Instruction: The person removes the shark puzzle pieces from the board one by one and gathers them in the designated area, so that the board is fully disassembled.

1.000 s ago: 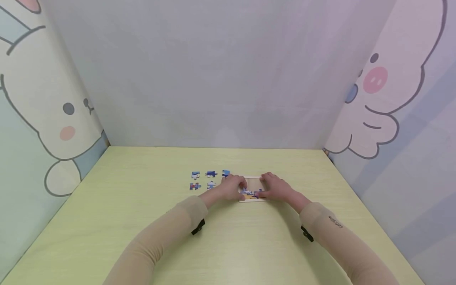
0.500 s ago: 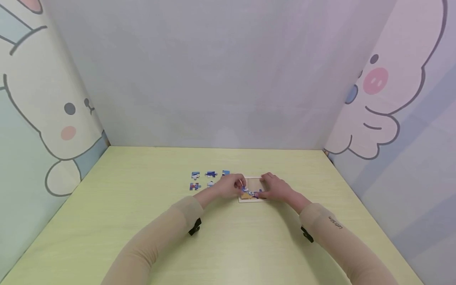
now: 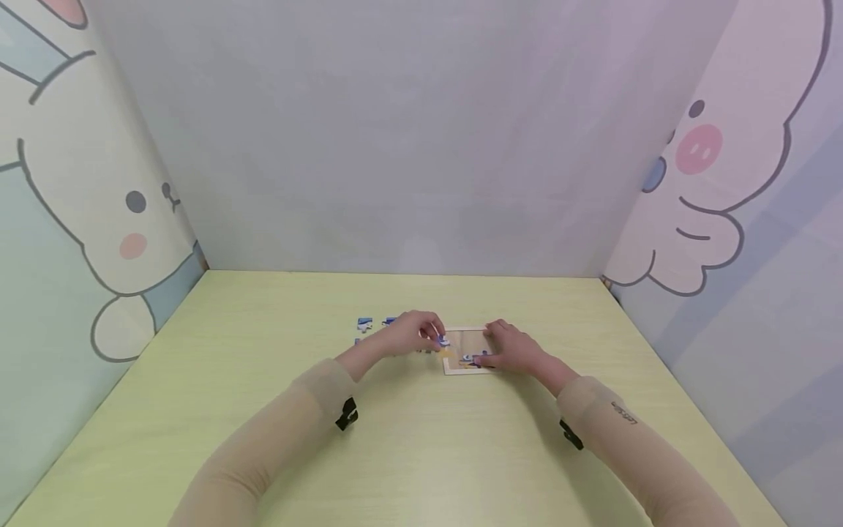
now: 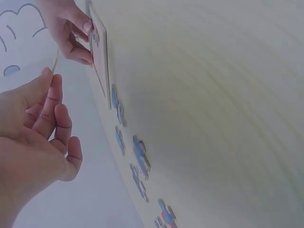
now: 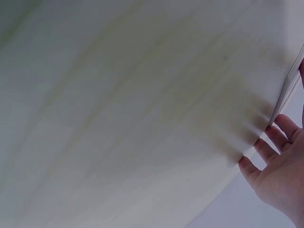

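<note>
While our right hand (image 3: 516,350) rests with straight fingers on the wooden puzzle tray (image 3: 469,350), steadying its right side, our left hand (image 3: 411,335) hangs just left of it, pinching a small puzzle piece (image 3: 442,340) over the tray's left edge. Beyond that hand, loose pieces (image 4: 138,161) lie in rows running left across the table (image 3: 421,439), flat and face up.

On the pale green table (image 3: 421,439), the left hand (image 3: 411,335) pinches a puzzle piece (image 3: 442,341) at the wooden frame's (image 3: 469,370) left edge; the right hand (image 3: 512,347) rests on the frame; loose pieces (image 3: 364,323) lie just left.
</note>
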`<state>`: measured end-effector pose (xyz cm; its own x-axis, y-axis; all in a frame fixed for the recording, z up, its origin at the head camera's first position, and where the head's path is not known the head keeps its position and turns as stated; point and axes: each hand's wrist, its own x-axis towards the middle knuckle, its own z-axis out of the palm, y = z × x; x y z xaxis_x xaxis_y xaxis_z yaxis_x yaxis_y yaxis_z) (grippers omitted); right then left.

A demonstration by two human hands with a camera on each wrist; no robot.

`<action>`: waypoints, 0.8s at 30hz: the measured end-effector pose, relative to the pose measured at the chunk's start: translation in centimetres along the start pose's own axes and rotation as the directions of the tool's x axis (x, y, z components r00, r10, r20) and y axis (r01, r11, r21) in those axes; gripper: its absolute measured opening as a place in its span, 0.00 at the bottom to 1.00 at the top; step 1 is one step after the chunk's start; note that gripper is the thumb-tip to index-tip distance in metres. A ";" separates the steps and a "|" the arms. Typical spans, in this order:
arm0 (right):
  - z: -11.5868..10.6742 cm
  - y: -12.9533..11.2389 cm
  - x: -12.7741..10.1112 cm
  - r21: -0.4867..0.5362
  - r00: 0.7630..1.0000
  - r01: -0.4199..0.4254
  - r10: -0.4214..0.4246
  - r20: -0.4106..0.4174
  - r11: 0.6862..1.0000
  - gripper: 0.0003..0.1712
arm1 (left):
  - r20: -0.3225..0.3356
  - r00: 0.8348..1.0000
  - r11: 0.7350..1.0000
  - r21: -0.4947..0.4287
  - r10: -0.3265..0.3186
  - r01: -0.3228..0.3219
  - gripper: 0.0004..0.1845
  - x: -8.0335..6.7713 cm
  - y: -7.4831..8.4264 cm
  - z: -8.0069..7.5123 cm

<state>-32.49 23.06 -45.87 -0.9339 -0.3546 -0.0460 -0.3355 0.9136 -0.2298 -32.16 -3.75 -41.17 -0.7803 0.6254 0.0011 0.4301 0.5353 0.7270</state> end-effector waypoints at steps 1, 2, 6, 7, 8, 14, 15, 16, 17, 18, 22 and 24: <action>-0.1 0.0 -0.1 -0.001 1.000 0.003 -0.003 -0.002 1.000 0.44 | -0.004 1.000 1.000 -0.001 -0.001 0.001 0.11 -0.2 0.0 -0.2; -0.1 -0.1 -0.2 0.001 1.000 0.005 -0.005 -0.003 1.000 0.44 | -0.006 1.000 1.000 0.005 -0.002 0.003 0.11 -0.4 0.0 -0.4; -0.3 -0.3 -0.4 0.003 1.000 0.014 -0.014 -0.007 1.000 0.43 | -0.006 1.000 1.000 0.028 -0.008 0.009 0.11 -1.2 0.1 -1.3; -0.3 -0.3 -0.5 0.002 1.000 0.021 -0.020 -0.009 1.000 0.43 | -0.007 1.000 0.999 0.031 -0.004 0.004 0.10 -1.5 0.1 -1.5; -0.3 -0.3 -0.5 0.004 1.000 0.018 -0.018 -0.008 1.000 0.43 | -0.007 1.000 0.999 0.033 0.002 -0.002 0.10 -1.7 0.1 -1.7; -0.3 -0.3 -0.6 0.014 1.000 0.020 -0.019 -0.012 1.000 0.41 | -0.022 0.999 0.998 0.044 0.047 -0.046 0.10 -3.0 -0.1 -2.9; -0.3 -0.2 -0.6 0.014 1.000 0.020 -0.020 -0.013 1.000 0.42 | -0.029 0.998 0.998 0.048 0.048 -0.046 0.10 -3.2 -0.3 -3.1; -0.2 -0.2 -0.6 0.014 1.000 0.021 -0.021 -0.013 1.000 0.42 | -0.035 0.998 0.998 0.047 0.045 -0.044 0.10 -3.4 -0.4 -3.2; -0.2 -0.2 -0.6 0.016 1.000 0.022 -0.022 -0.014 1.000 0.42 | -0.042 0.998 0.998 0.046 0.041 -0.039 0.10 -3.6 -0.5 -3.3; -0.2 -0.2 -0.6 0.019 1.000 0.024 -0.024 -0.015 1.000 0.42 | -0.048 0.998 0.998 0.047 0.039 -0.037 0.11 -3.8 -0.7 -3.4; -0.2 -0.1 -0.6 0.019 0.999 0.043 -0.042 -0.029 0.999 0.42 | -0.063 0.997 0.998 0.044 0.052 -0.049 0.12 -4.7 -1.3 -4.0; -0.2 0.0 -0.5 0.015 0.998 0.052 -0.051 -0.035 0.999 0.42 | -0.068 0.996 0.998 0.040 0.056 -0.054 0.12 -5.2 -1.7 -4.2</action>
<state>-32.01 23.27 -45.70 -0.9193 -0.3935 0.0001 -0.3814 0.8910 -0.2461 -30.73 -10.28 -39.53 -0.7839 0.6145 0.0889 0.4893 0.5232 0.6978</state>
